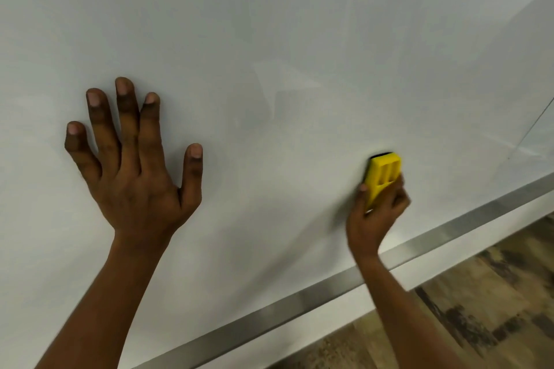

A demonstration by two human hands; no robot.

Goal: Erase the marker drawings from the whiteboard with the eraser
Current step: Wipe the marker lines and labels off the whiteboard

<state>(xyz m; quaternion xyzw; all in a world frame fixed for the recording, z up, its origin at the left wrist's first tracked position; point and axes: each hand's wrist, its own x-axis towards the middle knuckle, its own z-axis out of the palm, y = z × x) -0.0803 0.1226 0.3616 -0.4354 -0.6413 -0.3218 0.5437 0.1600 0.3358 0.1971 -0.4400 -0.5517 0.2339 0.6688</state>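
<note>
The whiteboard fills most of the view, and I see no marker drawing on it, only faint smears and reflections. My left hand lies flat on the board at the left, fingers spread and straight. My right hand grips a yellow eraser low on the board's right side. The eraser's dark felt edge is pressed against the surface, just above the board's bottom frame.
A metal frame strip runs diagonally along the board's lower edge. Below it shows wood-patterned floor. A thin dark line crosses the board's far right edge.
</note>
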